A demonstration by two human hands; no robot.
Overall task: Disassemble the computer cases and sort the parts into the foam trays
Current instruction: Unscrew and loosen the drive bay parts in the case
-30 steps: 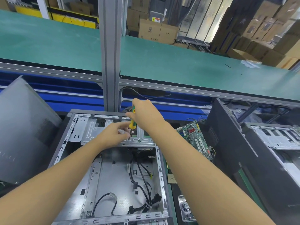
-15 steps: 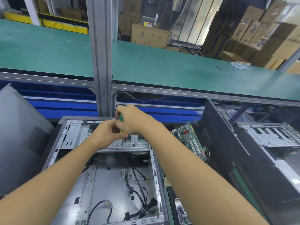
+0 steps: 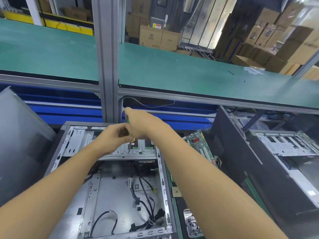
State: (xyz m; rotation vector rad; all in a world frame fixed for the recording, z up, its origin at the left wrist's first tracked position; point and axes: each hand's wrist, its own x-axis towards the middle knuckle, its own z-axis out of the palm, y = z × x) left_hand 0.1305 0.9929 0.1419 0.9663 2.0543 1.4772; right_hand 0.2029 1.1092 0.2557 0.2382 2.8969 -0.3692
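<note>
A loose panel (image 3: pixel 19 144) leans at the left, out of the way. The open case (image 3: pixel 107 190) lies flat in the middle, so the bracket (image 3: pixel 145 151) at its far end faces up. The left hand (image 3: pixel 110 138) curls beside the screwdriver (image 3: pixel 128 126), likely steadying it; whether it truly pinches, I cannot tell. The right hand (image 3: pixel 141 125) grips the handle from above, tip down on the bracket. A board (image 3: pixel 198 145) lies just right, then another case (image 3: pixel 284 152). No foam trays in sight.
</note>
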